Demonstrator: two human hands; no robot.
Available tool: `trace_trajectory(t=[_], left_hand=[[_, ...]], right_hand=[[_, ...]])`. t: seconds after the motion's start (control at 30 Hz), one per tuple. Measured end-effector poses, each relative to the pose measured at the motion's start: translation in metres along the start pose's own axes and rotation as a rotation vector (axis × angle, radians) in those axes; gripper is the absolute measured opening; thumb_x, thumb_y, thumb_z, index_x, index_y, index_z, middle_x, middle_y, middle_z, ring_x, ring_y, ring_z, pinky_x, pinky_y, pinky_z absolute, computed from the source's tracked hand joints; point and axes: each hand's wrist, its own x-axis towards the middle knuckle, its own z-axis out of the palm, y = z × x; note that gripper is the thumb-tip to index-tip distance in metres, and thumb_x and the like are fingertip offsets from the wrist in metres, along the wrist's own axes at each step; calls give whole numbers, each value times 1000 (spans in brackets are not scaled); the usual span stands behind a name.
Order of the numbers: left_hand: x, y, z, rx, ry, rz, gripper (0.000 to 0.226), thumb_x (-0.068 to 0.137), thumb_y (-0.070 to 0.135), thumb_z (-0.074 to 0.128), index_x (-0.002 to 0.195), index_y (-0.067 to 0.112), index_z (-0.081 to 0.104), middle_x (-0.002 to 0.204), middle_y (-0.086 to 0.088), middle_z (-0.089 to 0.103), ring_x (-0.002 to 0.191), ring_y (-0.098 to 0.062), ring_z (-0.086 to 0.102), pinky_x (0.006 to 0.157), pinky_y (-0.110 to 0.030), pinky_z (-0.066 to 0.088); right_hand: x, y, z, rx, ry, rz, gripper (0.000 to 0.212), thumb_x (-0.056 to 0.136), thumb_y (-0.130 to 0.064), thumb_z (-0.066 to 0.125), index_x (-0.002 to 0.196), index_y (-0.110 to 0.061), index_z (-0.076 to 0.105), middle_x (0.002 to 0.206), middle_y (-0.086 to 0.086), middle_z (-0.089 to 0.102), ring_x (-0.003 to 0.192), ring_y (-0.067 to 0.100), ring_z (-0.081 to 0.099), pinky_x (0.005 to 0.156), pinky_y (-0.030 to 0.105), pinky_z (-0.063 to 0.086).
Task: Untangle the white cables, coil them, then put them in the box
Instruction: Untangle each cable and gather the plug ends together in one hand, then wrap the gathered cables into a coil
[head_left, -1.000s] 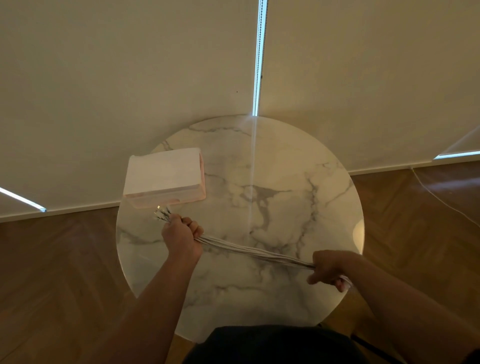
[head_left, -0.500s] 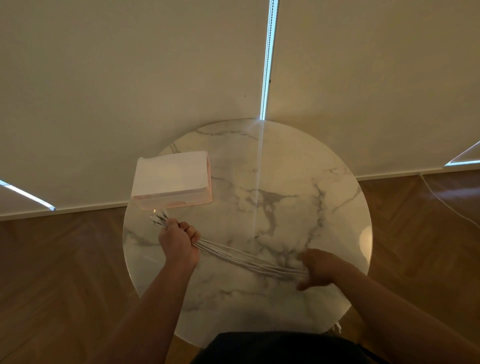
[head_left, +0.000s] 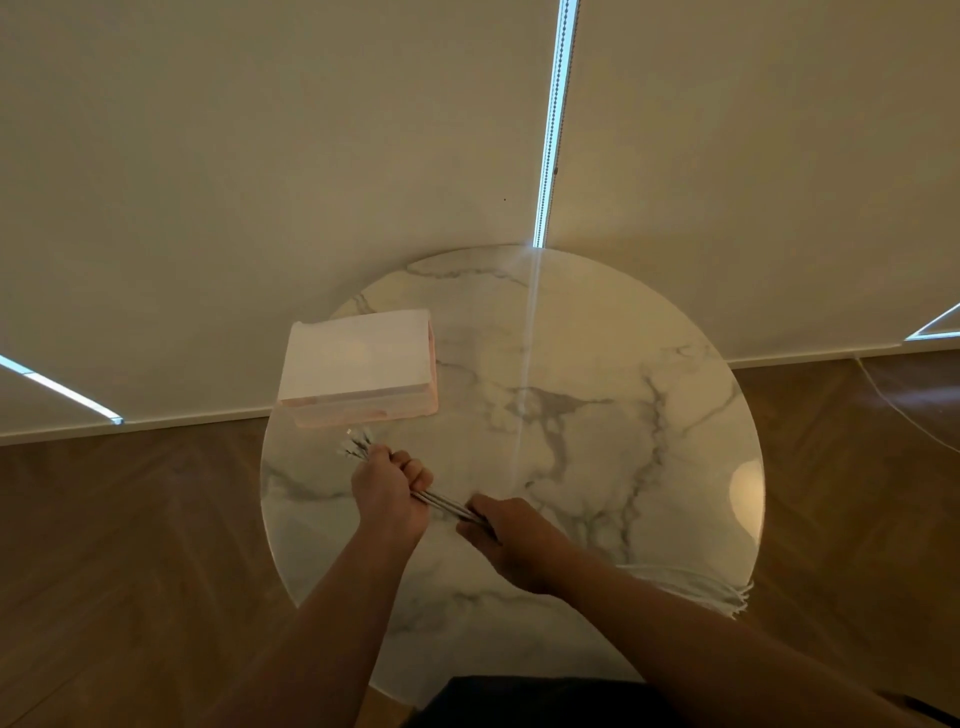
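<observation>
Right hand (head_left: 506, 535) slid up the cables (head_left: 445, 505) from the right rim of the table (head_left: 649, 322) and is now just beside left hand (head_left: 389, 493). Cables: thin white bundle, short straight run showing between the two fists. Plug ends fan out past left hand, near the box (head_left: 358, 364) but not touching it. Loose tails lie behind right forearm at the near-right rim. Left fingers curled tight round bundle. Right fingers wrapped round it too, tips hidden. Box has white top and pinkish sides, sits far-left on table, apart from hands.
</observation>
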Motion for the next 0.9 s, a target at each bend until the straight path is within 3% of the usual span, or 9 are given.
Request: trace_trajectory(t=[0.13,0.3,0.43,0.57,0.67,0.73,0.8,0.87,0.9], left_hand=[[2,-8,-1,-8,-5,-65,32,96,4,29,68,19,31,46,7,26,33,-8,22,35,-18,22],[2,-14,1,-69,-21,-182,33,99,4,25,68,17,30,43,6,29,32,-8,27,37,-18,27],[-6,-14,3,-98,-35,-344,33,104,12,29,72,11,40,54,-6,46,52,-20,52,47,-28,52],[-14,-14,-4,141,-97,-472,38,104,28,39,87,-1,56,75,-18,64,74,-30,65,51,-35,58],[-20,-7,-15,550,-179,-506,64,99,52,42,97,-7,67,72,-18,67,68,-30,66,53,-31,56],[-23,3,-20,976,-213,-284,61,97,52,46,84,-2,71,59,-11,62,52,-22,58,50,-26,49],[-19,14,-18,1281,-220,254,44,97,36,54,64,10,66,50,-3,58,44,-14,51,53,-27,43],[-20,24,-6,1251,-314,686,29,96,26,59,70,14,63,60,0,60,54,-7,52,59,-27,43],[-21,26,3,1191,-447,759,20,96,26,59,79,15,63,70,1,64,64,-5,57,63,-21,45]], right_hand=[[-3,-1,-4,-272,-43,35,34,100,-51,32,106,-20,44,95,9,62,76,26,54,65,38,43],[-8,0,-16,-444,1,11,35,102,-50,25,106,-20,43,92,9,63,76,31,59,60,38,42],[-8,-3,-43,-462,-47,32,36,102,-49,25,107,-21,48,89,5,60,70,24,53,59,35,41],[-9,-2,-67,-408,-66,12,33,102,-45,30,99,-20,52,75,-3,51,65,18,51,56,31,39],[-10,2,-83,-343,-69,-26,31,103,-42,34,87,-21,50,66,-9,43,58,13,45,55,30,35],[-10,5,-92,-315,-89,-30,32,103,-41,36,80,-21,47,65,-10,42,60,16,45,60,32,35],[-10,6,-100,-303,-144,-23,34,103,-39,36,77,-20,47,65,-10,42,59,12,43,63,32,34],[-10,4,-107,-290,-197,-17,36,104,-38,35,78,-18,49,66,-8,45,59,8,42,63,32,34],[-9,3,-110,-284,-218,-15,37,104,-38,34,78,-17,50,67,-6,46,60,9,42,63,32,35]])
